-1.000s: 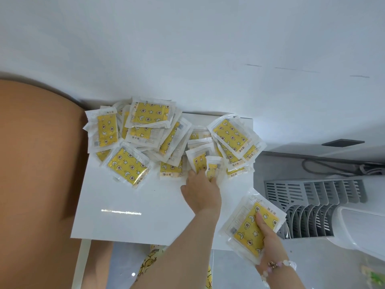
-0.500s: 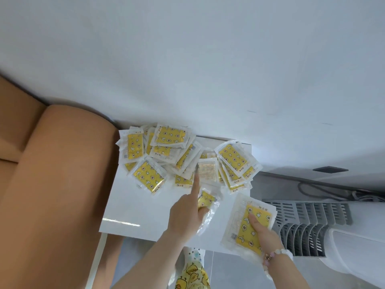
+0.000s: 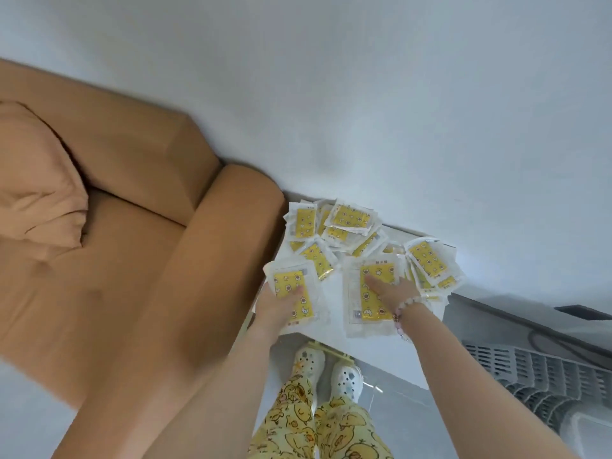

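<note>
Many clear packets with yellow cartoon-print inserts lie heaped [image 3: 334,226] on the back of a small white table [image 3: 371,346]. My left hand [image 3: 276,304] holds one packet [image 3: 291,286] at the table's left edge, thumb on top and fingers hidden under it. My right hand [image 3: 392,288], a bead bracelet on its wrist, lies flat with straight fingers on a larger packet stack [image 3: 367,303] in the middle of the table. More packets [image 3: 429,263] are fanned out just to its right.
An orange sofa [image 3: 132,260] with a cushion [image 3: 33,180] stands against the table's left side. A white grilled appliance [image 3: 546,376] with a cable sits low on the right. A white wall rises behind. My feet in white clogs [image 3: 328,369] stand under the table's front edge.
The view has pulled back and swung left. My right hand has brought its packet stack from beyond the table's edge onto the table. My left hand moved left and now holds a larger packet.
</note>
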### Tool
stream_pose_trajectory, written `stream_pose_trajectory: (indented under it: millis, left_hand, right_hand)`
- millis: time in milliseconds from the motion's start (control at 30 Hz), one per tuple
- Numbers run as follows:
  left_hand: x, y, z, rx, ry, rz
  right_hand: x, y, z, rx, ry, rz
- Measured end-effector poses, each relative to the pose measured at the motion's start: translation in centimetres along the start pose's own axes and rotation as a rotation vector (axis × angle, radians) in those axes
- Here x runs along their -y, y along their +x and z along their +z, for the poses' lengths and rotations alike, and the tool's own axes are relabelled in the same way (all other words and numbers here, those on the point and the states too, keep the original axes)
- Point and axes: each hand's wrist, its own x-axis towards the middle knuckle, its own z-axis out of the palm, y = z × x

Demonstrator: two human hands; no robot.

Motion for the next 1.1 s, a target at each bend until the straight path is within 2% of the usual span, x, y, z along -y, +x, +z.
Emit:
stream_pose_trajectory:
  millis: [300,500,600,767,1100]
  left_hand:
    - [1.1,-5.9,-12.9,-0.266,-0.160,-0.015]
    - [3.4,-9.8,-19.4,-0.468,-0.354,-0.013]
    - [5.2,-12.7,-22.5,-0.504,-0.485,-0.001]
    - [10.8,-18.4,-29.2,-0.605,-0.592,0.021]
    - [25.5,-29.2,-39.2,-0.776,-0.761,-0.067]
  right_hand:
    - [7.5,-7.0,9.3,0.252,-0.388,-0.243]
    - [9.5,-11.9,16.4,0.425,-0.568,-0.388]
    - [9.7,-15.2,20.2,0.487,-0.660,-0.418]
    - [8.2,-21.6,27.4,0.587,-0.809,-0.525]
    - [-2.2,-35.0,40.5,0.702,-1.156,-0.591]
